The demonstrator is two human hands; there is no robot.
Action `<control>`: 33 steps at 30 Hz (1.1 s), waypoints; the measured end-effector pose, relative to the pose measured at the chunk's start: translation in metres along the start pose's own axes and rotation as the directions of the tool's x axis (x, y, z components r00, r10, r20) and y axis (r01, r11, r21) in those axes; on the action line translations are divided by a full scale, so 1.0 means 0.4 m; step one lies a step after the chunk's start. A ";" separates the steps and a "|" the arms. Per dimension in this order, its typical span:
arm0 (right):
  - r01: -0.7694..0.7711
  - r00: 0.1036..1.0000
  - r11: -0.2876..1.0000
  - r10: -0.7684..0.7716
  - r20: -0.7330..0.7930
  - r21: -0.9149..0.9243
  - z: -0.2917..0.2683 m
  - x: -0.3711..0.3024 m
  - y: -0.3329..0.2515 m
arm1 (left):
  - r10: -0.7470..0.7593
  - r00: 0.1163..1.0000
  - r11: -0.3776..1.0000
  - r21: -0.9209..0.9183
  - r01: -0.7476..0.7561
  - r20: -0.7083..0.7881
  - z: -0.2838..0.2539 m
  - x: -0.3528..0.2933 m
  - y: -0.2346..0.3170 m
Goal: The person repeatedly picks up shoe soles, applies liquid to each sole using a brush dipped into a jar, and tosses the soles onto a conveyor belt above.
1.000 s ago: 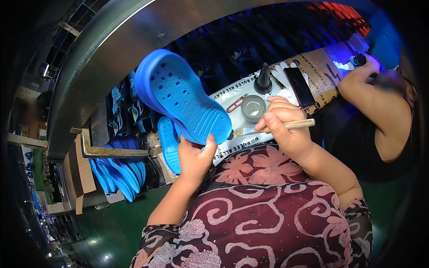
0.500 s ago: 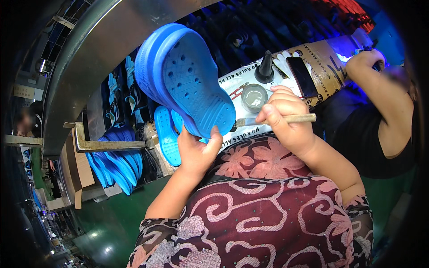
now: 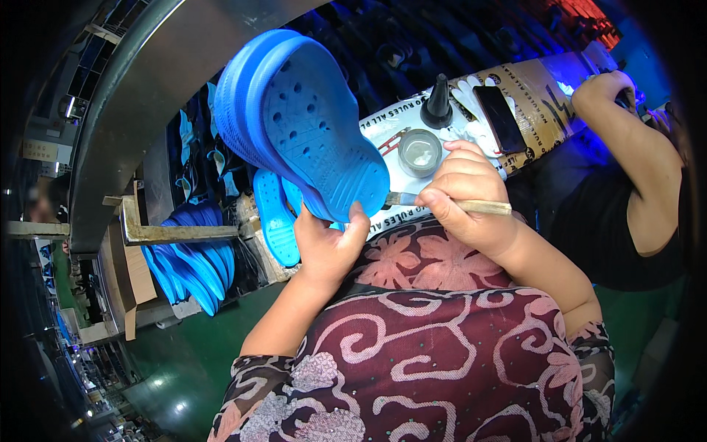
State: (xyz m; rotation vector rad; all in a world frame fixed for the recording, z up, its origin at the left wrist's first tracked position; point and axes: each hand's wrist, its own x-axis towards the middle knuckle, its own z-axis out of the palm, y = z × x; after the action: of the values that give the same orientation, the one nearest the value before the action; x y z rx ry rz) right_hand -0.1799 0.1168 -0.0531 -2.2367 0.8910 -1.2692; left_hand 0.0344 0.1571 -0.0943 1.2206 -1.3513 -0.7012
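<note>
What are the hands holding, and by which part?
The left hand holds a blue perforated sole by its narrower end; the right hand holds a brush by its handle.

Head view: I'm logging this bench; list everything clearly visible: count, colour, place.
held soles: count unclear, blue, centre
cup: one, grey, right of soles
brush: one, pale, near cup
cone: one, black, beyond cup
tool: one, red, beside cup
phone: one, black, right of cup
gloves: count unclear, white, beside phone
loose soles: two showing, blue, centre left
piled soles: several, blue, left
box: one, brown, left
beam: one, grey, top left
co-worker: one, black top, right
left hand: one, bare, holding soles
right hand: one, bare, holding brush
</note>
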 end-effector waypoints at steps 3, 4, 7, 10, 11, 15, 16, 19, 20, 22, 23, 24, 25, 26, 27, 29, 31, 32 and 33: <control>-0.067 0.998 0.996 0.067 -0.006 0.058 -0.010 -0.007 0.006 | 0.043 0.999 0.999 -0.002 -0.043 -0.023 0.003 0.001 -0.004; -0.067 0.998 0.996 0.067 -0.002 0.061 -0.006 -0.005 0.005 | 0.064 0.997 0.998 -0.002 -0.064 -0.031 0.004 0.000 -0.006; -0.041 0.998 0.998 0.044 -0.048 0.049 0.002 0.002 0.008 | 0.091 0.995 0.996 0.006 -0.090 -0.052 0.012 0.003 -0.009; -0.042 0.999 0.999 0.042 0.029 0.009 0.005 -0.005 0.016 | 0.114 0.992 0.993 0.002 -0.114 -0.058 0.011 0.008 -0.014; -0.042 0.999 0.999 0.042 0.033 0.012 0.002 -0.006 0.016 | 0.112 0.992 0.994 0.003 -0.112 -0.061 0.011 0.008 -0.014; -0.108 0.993 0.989 0.112 -0.038 0.099 0.002 -0.003 0.014 | 0.105 0.990 0.994 -0.004 -0.106 -0.095 0.013 0.010 -0.011; -0.115 0.990 0.986 0.123 -0.064 0.118 0.005 -0.002 0.013 | 0.103 0.990 0.995 -0.002 -0.104 -0.093 0.013 0.011 -0.011; -0.096 0.995 0.991 0.094 0.028 0.092 0.014 -0.001 0.014 | 0.166 0.984 0.985 0.063 -0.163 -0.057 0.008 0.013 -0.013; -0.095 0.995 0.991 0.093 0.031 0.095 0.013 0.000 0.013 | 0.165 0.984 0.985 0.065 -0.161 -0.060 0.004 0.011 -0.016; -0.107 0.993 0.986 0.101 0.054 0.129 0.004 -0.002 0.011 | 0.157 0.986 0.987 0.044 -0.155 -0.056 -0.003 0.002 -0.026; -0.136 0.990 0.980 0.129 0.053 0.145 0.000 -0.007 0.013 | 0.157 0.986 0.987 0.045 -0.154 -0.057 -0.005 0.003 -0.026; -0.136 0.990 0.980 0.129 0.055 0.147 0.001 -0.010 0.015 | 0.181 0.983 0.982 0.063 -0.179 -0.040 -0.008 0.004 -0.026; -0.179 0.984 0.963 0.179 0.019 0.200 0.003 -0.013 0.016 | 0.205 0.979 0.976 0.081 -0.202 -0.022 -0.010 0.004 -0.025; -0.219 0.973 0.943 0.230 -0.015 0.250 0.002 -0.014 0.018 | 0.205 0.978 0.976 0.080 -0.203 -0.022 -0.008 0.009 -0.021; -0.235 0.969 0.941 0.248 -0.022 0.243 0.002 -0.014 0.018 | 0.244 0.970 0.967 0.078 -0.242 -0.011 -0.005 0.015 -0.015; -0.213 0.975 0.956 0.223 -0.026 0.200 0.013 -0.005 0.017 | 0.283 0.959 0.957 0.074 -0.282 0.003 0.005 0.019 -0.012; -0.147 0.989 0.983 0.149 -0.010 0.106 0.012 -0.002 0.024 | 0.248 0.966 0.966 -0.058 -0.252 -0.074 0.022 0.023 -0.012; -0.146 0.989 0.983 0.148 -0.010 0.109 0.007 -0.002 0.024 | 0.249 0.966 0.966 -0.055 -0.253 -0.074 0.017 0.026 -0.013; -0.115 0.993 0.992 0.116 -0.019 0.050 -0.002 0.000 0.021 | 0.292 0.956 0.956 0.005 -0.292 -0.030 0.010 0.031 -0.014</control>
State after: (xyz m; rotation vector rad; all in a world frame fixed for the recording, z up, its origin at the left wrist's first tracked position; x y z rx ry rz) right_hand -0.1834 0.1109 -0.0580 -2.1059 0.9721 -1.2517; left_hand 0.0342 0.1431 -0.0962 0.9988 -1.4688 -0.4703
